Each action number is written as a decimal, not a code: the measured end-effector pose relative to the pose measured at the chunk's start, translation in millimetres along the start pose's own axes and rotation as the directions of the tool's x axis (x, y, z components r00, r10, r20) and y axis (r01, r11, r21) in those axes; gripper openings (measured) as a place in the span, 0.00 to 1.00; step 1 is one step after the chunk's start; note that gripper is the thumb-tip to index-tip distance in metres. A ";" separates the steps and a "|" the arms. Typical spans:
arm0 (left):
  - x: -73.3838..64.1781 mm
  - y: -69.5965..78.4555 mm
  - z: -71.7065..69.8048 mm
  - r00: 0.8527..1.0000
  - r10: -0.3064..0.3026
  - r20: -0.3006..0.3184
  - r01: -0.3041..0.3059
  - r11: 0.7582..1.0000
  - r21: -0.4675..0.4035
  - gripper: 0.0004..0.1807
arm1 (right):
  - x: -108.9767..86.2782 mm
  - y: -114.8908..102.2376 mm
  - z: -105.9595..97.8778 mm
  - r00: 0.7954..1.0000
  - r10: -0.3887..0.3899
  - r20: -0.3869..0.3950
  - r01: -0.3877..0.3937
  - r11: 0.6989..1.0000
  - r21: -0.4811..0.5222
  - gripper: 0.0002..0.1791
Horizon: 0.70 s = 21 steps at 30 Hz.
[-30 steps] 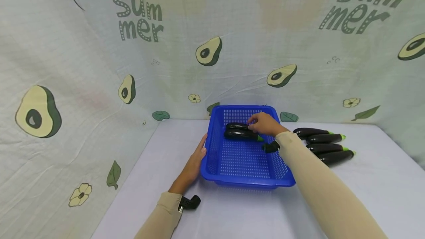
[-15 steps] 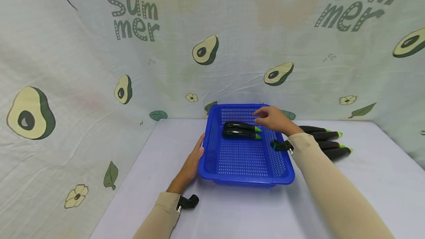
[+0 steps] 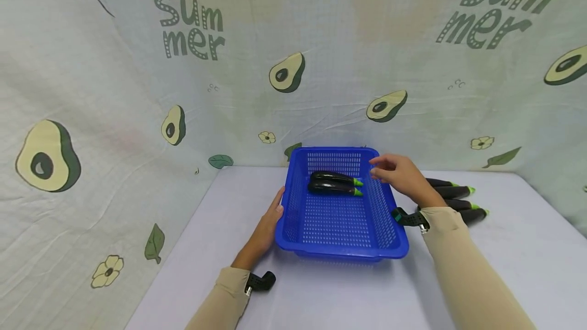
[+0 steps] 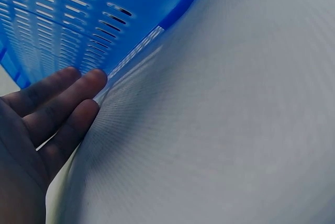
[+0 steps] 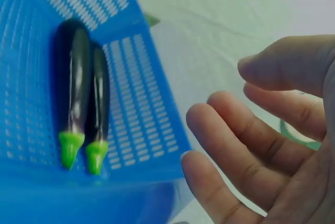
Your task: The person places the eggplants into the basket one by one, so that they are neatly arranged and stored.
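Two dark, glossy eggplants with green stem ends lie side by side in a blue plastic basket (image 3: 337, 252): a front eggplant (image 3: 331, 188) and a back eggplant (image 3: 331, 175). My left hand (image 3: 264, 229) rests at the basket's left side; in the left wrist view its fingertips reach the slotted wall (image 4: 63, 25) with fingers nearly straight. Over the basket's right rim hovers my right hand (image 3: 404, 178), holding nothing, its fingers loosely bent and thumb apart. Both eggplants (image 5: 78, 82) also show in the right wrist view, left of that hand.
Several more eggplants (image 3: 474, 215) lie on the white tabletop (image 3: 330, 299) to the right of the basket, partly hidden by my right hand and forearm. A cloth (image 3: 321, 24) printed with avocados hangs behind the table.
My right hand has let go of the back eggplant, risen from the basket and moved right to above its right rim. My left hand has stayed at the basket's left side.
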State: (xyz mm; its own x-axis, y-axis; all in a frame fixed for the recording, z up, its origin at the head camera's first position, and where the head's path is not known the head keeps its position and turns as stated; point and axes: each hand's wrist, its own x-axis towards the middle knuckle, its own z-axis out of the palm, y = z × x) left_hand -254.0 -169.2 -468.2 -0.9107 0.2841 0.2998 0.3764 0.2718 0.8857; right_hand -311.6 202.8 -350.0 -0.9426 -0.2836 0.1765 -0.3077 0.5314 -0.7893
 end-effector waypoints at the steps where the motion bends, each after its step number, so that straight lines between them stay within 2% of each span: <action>1: 0.3 -0.7 0.5 1.000 0.001 0.001 -0.001 1.000 -0.001 0.32 | -3.2 -0.2 -0.6 1.000 0.002 0.001 -0.002 1.000 0.013 0.24; 6: 1.8 -2.5 2.7 1.000 0.003 0.010 -0.003 1.000 -0.002 0.31 | -19.0 -0.5 -4.2 1.000 -0.011 -0.010 0.012 0.997 0.079 0.27; 13: 3.2 1.2 2.3 1.000 -0.001 0.003 0.001 1.000 0.013 0.30 | -36.6 6.4 -5.6 0.997 -0.009 -0.075 0.015 0.996 0.085 0.27; 18: -2.3 26.3 -3.1 0.999 -0.019 0.038 0.019 1.000 0.007 0.31 | -49.6 15.9 -4.9 0.982 -0.029 -0.184 0.048 0.994 0.099 0.25; 21: -5.1 40.7 -5.8 0.998 -0.026 0.051 0.024 0.999 0.023 0.31 | -54.5 21.0 -4.7 0.976 -0.032 -0.214 0.056 0.993 0.105 0.25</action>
State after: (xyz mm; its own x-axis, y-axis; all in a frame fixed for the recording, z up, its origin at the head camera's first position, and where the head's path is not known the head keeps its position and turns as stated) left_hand -235.0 -165.0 -431.5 -0.9101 0.3238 0.2585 0.3578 0.2997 0.8844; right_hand -267.3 233.2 -373.4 -0.9381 -0.1229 0.3237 -0.3444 0.4280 -0.8356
